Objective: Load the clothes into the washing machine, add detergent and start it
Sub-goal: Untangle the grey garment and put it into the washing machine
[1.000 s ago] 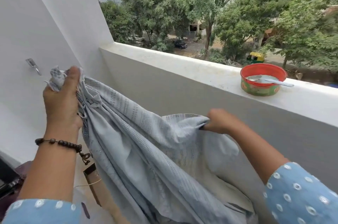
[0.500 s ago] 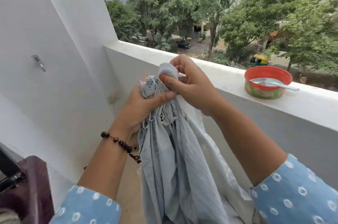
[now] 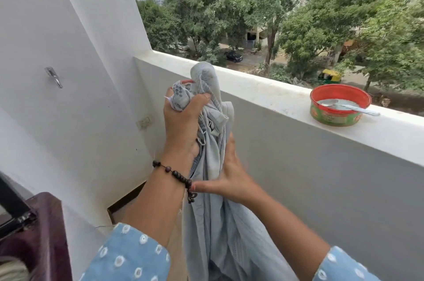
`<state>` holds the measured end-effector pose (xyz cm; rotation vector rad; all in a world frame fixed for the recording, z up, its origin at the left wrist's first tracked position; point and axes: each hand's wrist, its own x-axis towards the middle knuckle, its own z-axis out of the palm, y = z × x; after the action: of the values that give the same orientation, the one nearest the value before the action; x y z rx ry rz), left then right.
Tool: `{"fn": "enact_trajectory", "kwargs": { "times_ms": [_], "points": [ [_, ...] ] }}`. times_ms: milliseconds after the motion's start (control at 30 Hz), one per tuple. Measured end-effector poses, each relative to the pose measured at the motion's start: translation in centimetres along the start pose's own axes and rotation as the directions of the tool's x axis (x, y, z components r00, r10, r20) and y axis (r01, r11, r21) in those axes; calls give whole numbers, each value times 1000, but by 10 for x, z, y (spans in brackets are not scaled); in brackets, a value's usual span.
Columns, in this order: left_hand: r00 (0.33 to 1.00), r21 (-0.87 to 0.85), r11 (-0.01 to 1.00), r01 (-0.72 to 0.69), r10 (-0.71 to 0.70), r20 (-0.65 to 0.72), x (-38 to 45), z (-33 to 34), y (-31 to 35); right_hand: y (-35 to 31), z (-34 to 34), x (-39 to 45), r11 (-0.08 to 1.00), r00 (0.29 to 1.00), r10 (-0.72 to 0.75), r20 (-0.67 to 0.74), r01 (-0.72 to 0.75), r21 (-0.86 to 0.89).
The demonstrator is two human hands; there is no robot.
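Gripped the bunched top of a grey cloth (image 3: 210, 188) in the left hand (image 3: 183, 120), fingers (image 3: 199, 99) curled tight round it, held up before the balcony wall (image 3: 321, 177). Wrapped the right hand (image 3: 229, 177) lower round the hanging cloth, thumb out toward the left wrist. Stood a red tin (image 3: 337, 108) with a spoon (image 3: 351, 107) on the ledge (image 3: 263, 97), well apart.
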<state>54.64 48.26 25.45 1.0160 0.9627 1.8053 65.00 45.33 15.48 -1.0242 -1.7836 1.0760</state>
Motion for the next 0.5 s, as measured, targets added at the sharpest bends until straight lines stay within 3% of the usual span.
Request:
{"fn": "enact_trajectory", "kwargs": {
  "times_ms": [133, 233, 400, 500],
  "points": [
    [991, -196, 975, 101, -116, -69, -13, 11, -6, 17, 20, 4, 964, 985, 44, -169, 2, 266],
    [979, -302, 939, 163, -193, -71, -11, -1, -4, 21, 10, 7, 973, 963, 69, -261, -8, 230],
    [977, 31, 979, 202, -203, 64, -5, -54, 5, 12, -40, 20, 998, 973, 14, -230, -29, -61],
    [975, 242, 948, 206, -218, 27, -4, -84, 14, 11, -66, 28, 956, 972, -29, -231, -41, -292]
  ]
}}
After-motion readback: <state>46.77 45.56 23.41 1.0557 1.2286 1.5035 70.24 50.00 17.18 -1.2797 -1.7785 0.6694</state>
